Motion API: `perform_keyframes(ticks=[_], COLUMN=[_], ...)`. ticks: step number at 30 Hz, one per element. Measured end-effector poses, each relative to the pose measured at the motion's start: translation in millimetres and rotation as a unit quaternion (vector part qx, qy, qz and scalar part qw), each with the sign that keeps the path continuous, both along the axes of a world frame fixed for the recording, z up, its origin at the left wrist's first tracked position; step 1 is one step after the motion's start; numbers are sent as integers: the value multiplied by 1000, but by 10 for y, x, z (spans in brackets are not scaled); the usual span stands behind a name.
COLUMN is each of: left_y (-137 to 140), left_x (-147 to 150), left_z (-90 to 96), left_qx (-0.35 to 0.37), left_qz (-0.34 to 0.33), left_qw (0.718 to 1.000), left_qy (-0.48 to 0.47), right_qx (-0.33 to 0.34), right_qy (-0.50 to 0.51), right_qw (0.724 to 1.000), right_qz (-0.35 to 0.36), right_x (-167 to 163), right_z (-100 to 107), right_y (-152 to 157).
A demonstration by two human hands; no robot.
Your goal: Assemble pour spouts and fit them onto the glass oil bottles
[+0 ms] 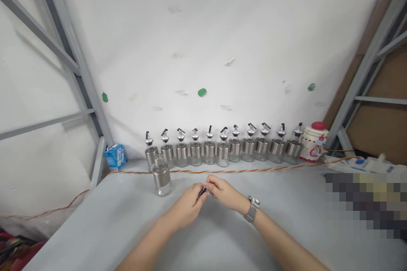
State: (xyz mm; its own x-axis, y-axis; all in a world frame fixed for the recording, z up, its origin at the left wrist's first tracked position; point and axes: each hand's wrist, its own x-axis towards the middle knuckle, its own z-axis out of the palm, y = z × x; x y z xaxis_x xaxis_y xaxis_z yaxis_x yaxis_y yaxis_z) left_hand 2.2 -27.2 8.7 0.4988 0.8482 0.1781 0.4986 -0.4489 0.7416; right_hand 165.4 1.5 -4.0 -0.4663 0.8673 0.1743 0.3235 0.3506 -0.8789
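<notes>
Over the front of the table, my left hand (190, 203) is closed around a small black piece (202, 192), mostly hidden by the fingers. My right hand (224, 190), with a watch on its wrist, pinches right beside it, fingertips meeting those of the left. What the right fingers grip is covered. To the left of my hands stands an upright glass bottle (162, 178) with a metal band and no spout in its neck. Behind runs a row of several similar bottles (223, 151), each topped with a silver and black pourer spout.
A twisted red and yellow cord (193, 172) crosses the table in front of the row. At the back left sits a blue carton (115, 157); a white and red jar (313, 144) ends the row at right. Grey metal frames (90, 106) flank the table (104, 220).
</notes>
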Motion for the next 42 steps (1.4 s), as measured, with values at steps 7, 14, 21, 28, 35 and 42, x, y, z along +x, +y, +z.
perform_keyframes(ticks=[7, 14, 21, 28, 35, 42], left_y=[23, -22, -12, -31, 15, 58], left_x=[4, 15, 2, 21, 66, 94], left_z=[-29, 25, 14, 46, -11, -61], left_qx=[22, 1, -18, -100, -236, -236], left_qz=[7, -3, -9, -11, -12, 9], left_qw=[1000, 1000, 999, 988, 946, 944], left_qy=[20, -3, -31, -116, -223, -231], right_qx=[4, -27, -27, -46, -59, 93], right_qy=[20, 39, 59, 75, 81, 29], right_qw=[1000, 999, 998, 995, 994, 995], right_qz=[4, 19, 25, 36, 49, -28], right_x=[-2, -3, -3, -5, -1, -15], right_z=[-10, -58, -58, -14, 9, 64], right_y=[0, 37, 31, 37, 36, -49])
